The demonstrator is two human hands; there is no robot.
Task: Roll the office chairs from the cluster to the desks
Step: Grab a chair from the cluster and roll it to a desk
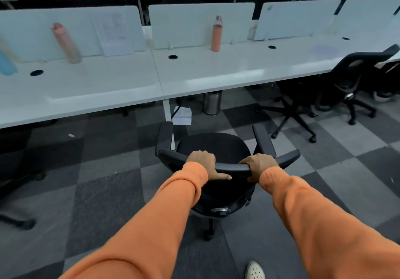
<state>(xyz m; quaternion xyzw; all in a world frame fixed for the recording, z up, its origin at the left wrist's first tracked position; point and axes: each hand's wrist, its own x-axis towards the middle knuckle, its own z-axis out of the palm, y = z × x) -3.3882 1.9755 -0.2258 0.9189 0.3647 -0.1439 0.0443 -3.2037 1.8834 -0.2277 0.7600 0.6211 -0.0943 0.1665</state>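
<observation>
My left hand [202, 164] and right hand [258, 165] gripped the chair [213, 146] back, the chair apparently just short of the desk [216, 71], so I judged it mid-roll, needing a straight push in.

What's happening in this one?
A person in orange sleeves holds a black office chair by the top edge of its backrest, with the left hand and right hand both curled round it. The chair faces a long white desk and stands on the carpet short of it, not yet tucked under. Another chair sits at the desk further right. An orange bottle stands on the desktop.
</observation>
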